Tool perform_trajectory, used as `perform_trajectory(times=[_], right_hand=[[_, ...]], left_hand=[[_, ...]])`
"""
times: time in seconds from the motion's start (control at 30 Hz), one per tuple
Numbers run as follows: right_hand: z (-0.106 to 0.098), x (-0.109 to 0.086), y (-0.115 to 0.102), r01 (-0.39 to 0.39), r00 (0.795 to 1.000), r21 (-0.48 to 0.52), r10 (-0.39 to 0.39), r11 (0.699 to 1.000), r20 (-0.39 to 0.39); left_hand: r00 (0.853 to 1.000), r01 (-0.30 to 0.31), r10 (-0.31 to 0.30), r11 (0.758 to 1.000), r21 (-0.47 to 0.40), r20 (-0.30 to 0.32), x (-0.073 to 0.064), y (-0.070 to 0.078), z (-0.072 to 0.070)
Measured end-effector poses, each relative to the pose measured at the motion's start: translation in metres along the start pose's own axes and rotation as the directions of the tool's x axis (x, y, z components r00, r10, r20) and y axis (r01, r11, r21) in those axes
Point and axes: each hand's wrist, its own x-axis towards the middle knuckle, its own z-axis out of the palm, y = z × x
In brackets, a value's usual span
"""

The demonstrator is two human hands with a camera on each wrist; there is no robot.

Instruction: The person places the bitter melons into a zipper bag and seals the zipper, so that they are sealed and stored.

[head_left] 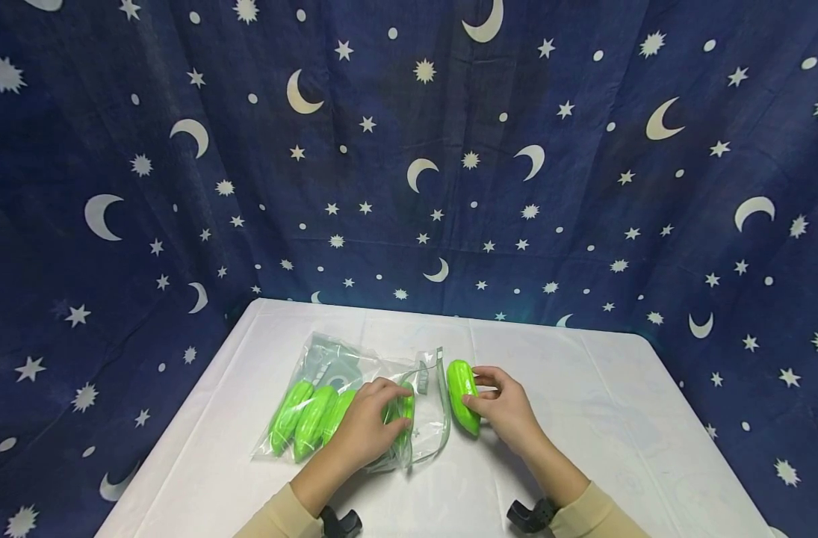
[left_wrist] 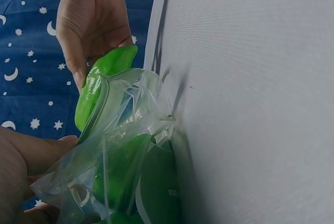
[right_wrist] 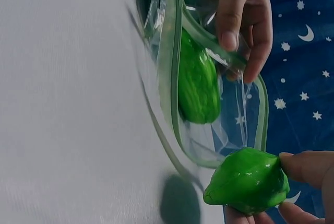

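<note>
My right hand (head_left: 509,411) pinches a glossy, bright green, ridged toy vegetable (head_left: 462,396), shaped like a short cucumber, between thumb and fingers. It is held just right of the mouth of a clear zip bag (head_left: 442,441), apart from the table as its shadow in the right wrist view shows. With curled fingers, my left hand (head_left: 368,426) grips the bag's upper film near that mouth, which gapes in the right wrist view. Inside the bag lie several similar green vegetables (head_left: 314,422); one (right_wrist: 198,85) shows just within the opening. My left hand partly covers the row.
The bag lies on a white-covered table (head_left: 583,396). A dark blue curtain (head_left: 382,164) with moons and stars hangs behind and at both sides. Black wrist mounts (head_left: 531,515) sit by both sleeves at the front.
</note>
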Motion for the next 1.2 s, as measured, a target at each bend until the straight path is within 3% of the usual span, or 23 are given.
perform_trajectory(times=[1.2], right_hand=[[0.039, -0.021, -0.009, 0.006, 0.997, 0.112, -0.014, 0.994, 0.072]], left_hand=[[1.0, -0.006, 0.006, 1.0, 0.003, 0.003, 0.001, -0.002, 0.001]])
